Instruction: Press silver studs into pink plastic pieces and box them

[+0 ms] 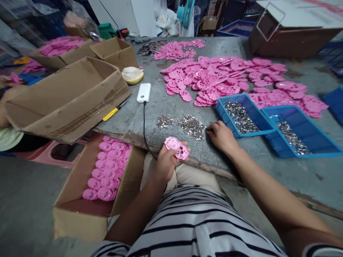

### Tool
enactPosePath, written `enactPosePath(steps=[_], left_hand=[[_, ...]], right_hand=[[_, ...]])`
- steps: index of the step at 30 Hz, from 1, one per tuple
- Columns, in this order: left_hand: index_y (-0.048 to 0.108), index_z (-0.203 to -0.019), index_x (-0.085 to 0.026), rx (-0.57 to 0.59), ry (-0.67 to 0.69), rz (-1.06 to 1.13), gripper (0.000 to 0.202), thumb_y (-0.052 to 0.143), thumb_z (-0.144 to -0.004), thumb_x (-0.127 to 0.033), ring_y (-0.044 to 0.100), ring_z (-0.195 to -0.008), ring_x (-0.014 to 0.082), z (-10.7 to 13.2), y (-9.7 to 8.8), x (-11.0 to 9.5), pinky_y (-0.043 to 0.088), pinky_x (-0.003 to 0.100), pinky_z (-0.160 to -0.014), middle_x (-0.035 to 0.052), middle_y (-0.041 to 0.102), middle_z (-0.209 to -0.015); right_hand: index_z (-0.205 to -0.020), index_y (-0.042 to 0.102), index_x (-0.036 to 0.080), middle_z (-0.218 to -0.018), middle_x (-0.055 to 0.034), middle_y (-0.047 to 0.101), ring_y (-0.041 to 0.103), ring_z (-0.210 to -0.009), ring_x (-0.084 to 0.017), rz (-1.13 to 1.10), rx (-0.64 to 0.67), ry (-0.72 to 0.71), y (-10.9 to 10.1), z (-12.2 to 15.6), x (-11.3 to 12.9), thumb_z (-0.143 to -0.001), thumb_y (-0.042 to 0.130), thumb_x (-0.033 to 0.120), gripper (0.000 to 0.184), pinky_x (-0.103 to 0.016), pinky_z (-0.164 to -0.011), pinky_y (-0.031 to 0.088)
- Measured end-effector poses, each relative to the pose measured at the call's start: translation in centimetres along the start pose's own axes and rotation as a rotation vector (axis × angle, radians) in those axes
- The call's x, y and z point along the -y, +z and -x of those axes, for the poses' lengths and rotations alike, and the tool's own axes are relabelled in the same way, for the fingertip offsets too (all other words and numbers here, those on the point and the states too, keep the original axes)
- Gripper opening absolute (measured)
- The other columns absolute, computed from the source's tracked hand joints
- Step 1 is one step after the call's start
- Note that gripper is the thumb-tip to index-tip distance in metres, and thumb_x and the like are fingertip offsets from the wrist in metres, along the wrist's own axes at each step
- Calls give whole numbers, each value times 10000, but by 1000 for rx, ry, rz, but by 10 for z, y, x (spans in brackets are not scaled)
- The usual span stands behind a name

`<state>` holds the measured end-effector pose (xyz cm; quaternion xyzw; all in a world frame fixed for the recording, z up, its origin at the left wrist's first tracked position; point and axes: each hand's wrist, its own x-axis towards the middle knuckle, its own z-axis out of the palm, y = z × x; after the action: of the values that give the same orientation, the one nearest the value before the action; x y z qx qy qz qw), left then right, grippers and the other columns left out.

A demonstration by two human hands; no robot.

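My left hand (165,162) is closed around a pink plastic shell (177,147), held flat just off the near edge of the grey table (166,89). My right hand (221,136) rests on the table with its fingers pinched at the right edge of a small heap of tiny metal pieces (191,126). What the fingertips hold is too small to make out. A smaller heap of metal pieces (164,121) lies to the left. A wide spread of pink shells (214,80) covers the middle of the table.
Two blue trays (242,116) (298,132) of metal pieces sit right of my right hand. A white power bank (144,92) with a black cable lies ahead. An open cardboard box (93,185) with stacked pink shells stands at my left knee. More cardboard boxes (66,96) crowd the left.
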<state>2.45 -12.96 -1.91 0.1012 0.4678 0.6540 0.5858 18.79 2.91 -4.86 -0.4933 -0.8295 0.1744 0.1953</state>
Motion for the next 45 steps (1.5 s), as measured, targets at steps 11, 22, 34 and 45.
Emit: enactPosePath(steps=[11, 22, 34, 45], left_hand=[[520, -964, -154, 25, -27, -31, 339, 582, -632, -177, 693, -751, 221, -9, -2, 2, 472, 234, -498, 82, 720, -852], [516, -961, -167, 14, 16, -59, 378, 608, -595, -145, 700, -770, 213, -11, -6, 10, 545, 323, -672, 27, 697, -810], [515, -950, -166, 18, 24, -76, 371, 618, -594, -163, 699, -760, 208, -10, -5, 11, 541, 322, -669, 30, 693, -809], [519, -945, -165, 9, 37, -110, 375, 643, -592, -191, 702, -771, 223, -9, -8, 11, 557, 348, -683, 34, 695, -811]], right_hand=[[-911, 691, 171, -960, -106, 614, 609, -801, -228, 174, 60, 66, -8, -4, 9, -809, 560, 191, 168, -332, -732, 460], [-868, 650, 143, -978, -147, 642, 631, -841, -245, 257, 78, 91, -8, -1, 19, -835, 481, 125, 173, -305, -700, 442], [-710, 529, 209, -542, 18, 562, 526, -521, -154, -259, 40, 216, -7, -2, 17, -790, 516, 157, 96, -274, -614, 408], [-986, 687, 185, -986, -113, 686, 622, -885, -238, 56, -144, -14, -47, -16, 6, -866, 481, 250, 247, -340, -784, 471]])
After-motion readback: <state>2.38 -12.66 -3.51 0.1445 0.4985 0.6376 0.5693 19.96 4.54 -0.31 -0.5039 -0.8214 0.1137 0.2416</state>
